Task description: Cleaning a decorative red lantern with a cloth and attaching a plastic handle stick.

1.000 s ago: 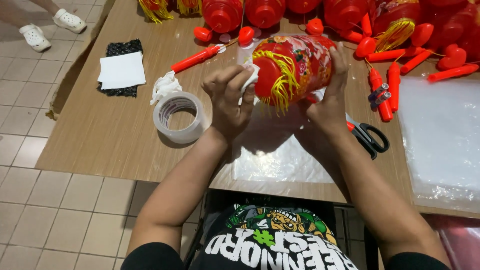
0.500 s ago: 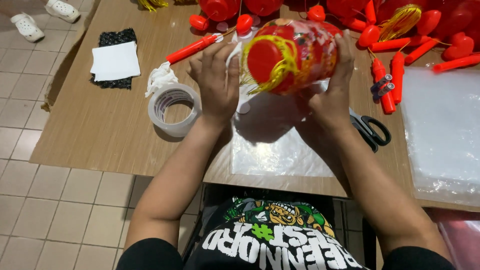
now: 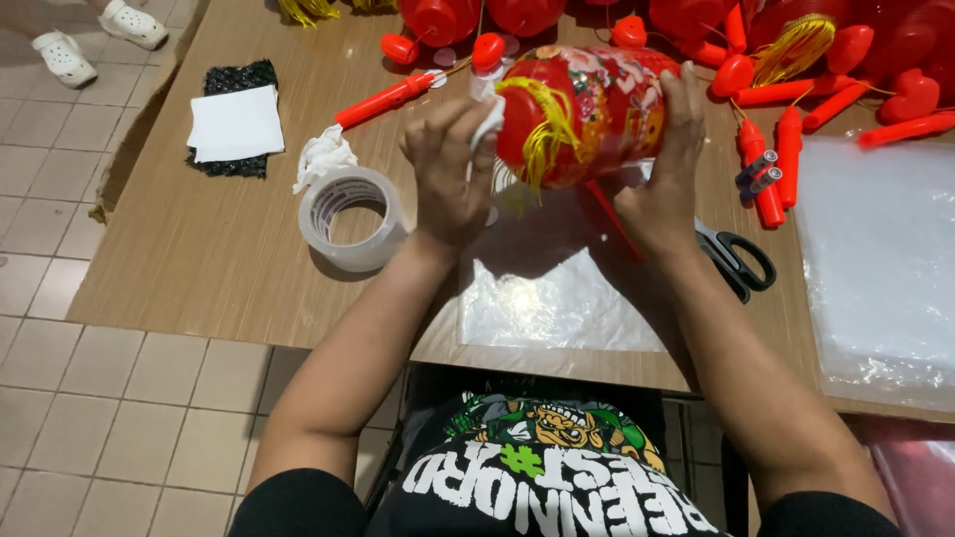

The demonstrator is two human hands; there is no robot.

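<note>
Wooden table (image 3: 199, 259), wiping step: both my hands clamp the red lantern (image 3: 587, 114).
Left hand (image 3: 448, 174) pinches white tissue (image 3: 487, 104) at nine o'clock; right hand (image 3: 667, 179) must steady it next.

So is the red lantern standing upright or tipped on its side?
Tipped sideways: the lantern is held off the table between left hand and right hand, its end facing the camera.

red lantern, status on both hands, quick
Left hand presses a white cloth on the red lantern end. Right hand grips the other side. Lantern held above the table; tape roll beside it, apart.
</note>
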